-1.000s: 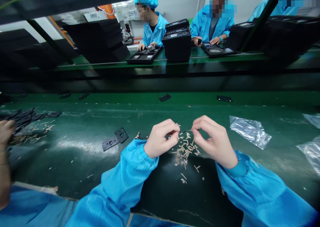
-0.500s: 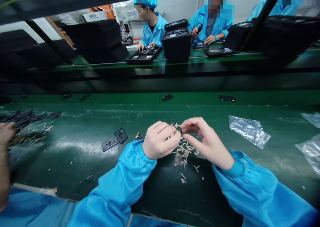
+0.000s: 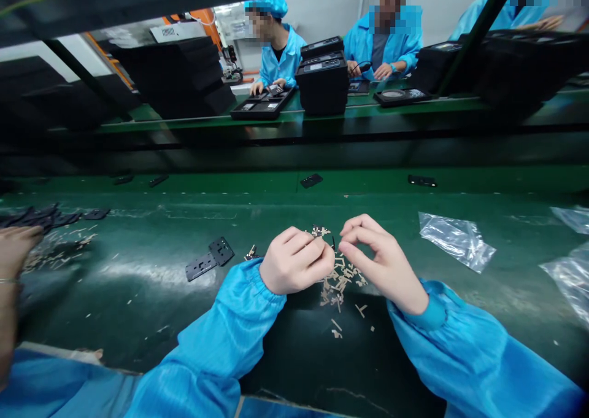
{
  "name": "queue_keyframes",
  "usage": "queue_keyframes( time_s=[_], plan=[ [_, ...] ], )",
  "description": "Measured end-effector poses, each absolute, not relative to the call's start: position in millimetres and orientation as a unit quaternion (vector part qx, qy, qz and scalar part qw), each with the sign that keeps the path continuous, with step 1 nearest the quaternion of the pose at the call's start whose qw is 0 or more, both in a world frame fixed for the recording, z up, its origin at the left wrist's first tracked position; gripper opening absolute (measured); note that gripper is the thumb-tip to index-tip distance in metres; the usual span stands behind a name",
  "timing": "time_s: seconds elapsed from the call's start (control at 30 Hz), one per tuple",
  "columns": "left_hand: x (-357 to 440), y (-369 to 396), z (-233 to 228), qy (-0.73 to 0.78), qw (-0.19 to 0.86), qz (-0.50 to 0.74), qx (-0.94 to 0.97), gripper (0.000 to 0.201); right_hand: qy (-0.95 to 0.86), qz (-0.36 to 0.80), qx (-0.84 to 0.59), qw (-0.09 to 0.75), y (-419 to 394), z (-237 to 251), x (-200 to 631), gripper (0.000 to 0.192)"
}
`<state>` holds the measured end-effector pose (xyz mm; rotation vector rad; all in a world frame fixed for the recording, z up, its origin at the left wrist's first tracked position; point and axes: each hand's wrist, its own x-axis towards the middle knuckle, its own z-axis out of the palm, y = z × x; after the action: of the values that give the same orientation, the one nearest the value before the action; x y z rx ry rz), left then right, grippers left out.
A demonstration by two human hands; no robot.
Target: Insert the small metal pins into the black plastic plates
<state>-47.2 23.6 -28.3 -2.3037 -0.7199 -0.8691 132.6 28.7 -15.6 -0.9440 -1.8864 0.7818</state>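
green matting covers the bench (image 3: 138, 295), with a belt (image 3: 257, 182) running behind it. the left hand (image 3: 297, 263) is curled into a loose fist, fingertips pinched on a tiny dark part (image 3: 332, 242) (too small to make out). the right hand (image 3: 380, 261) pinches the same part from the other side, thumb and forefinger nearly meeting the left fingers. just below both hands lies a heap of small tan offcuts (image 3: 341, 281), too many to count. one black bracket (image 3: 210, 258) lies left of the left sleeve. two clear bags (image 3: 457, 240) lie to the right. four dark pieces ride the belt. at far left, a co-worker's hand (image 3: 16, 246) rests near a second heap of scraps. three people in blue sit across the line.
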Motion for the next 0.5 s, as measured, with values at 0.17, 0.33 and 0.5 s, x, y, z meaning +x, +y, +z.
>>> queue_keyframes(
  time_s=[0.17,0.33,0.5],
  plan=[
    [-42.4,21.8,-24.0,-0.250,0.296,-0.320,-0.865,0.007,-0.711,0.423,-0.388,0.407,30.6,-20.3,127.0,0.014],
    [-51.5,20.6,-31.6,-0.289,0.253,-0.328,-0.863,0.010,-0.701,0.431,-0.392,0.411,33.4,-26.5,128.3,0.013],
    [-130.0,17.2,-57.1,-0.521,0.205,-0.182,-0.808,0.017,-0.727,0.406,-0.374,0.407,32.7,-24.4,134.1,0.009]
  ],
)
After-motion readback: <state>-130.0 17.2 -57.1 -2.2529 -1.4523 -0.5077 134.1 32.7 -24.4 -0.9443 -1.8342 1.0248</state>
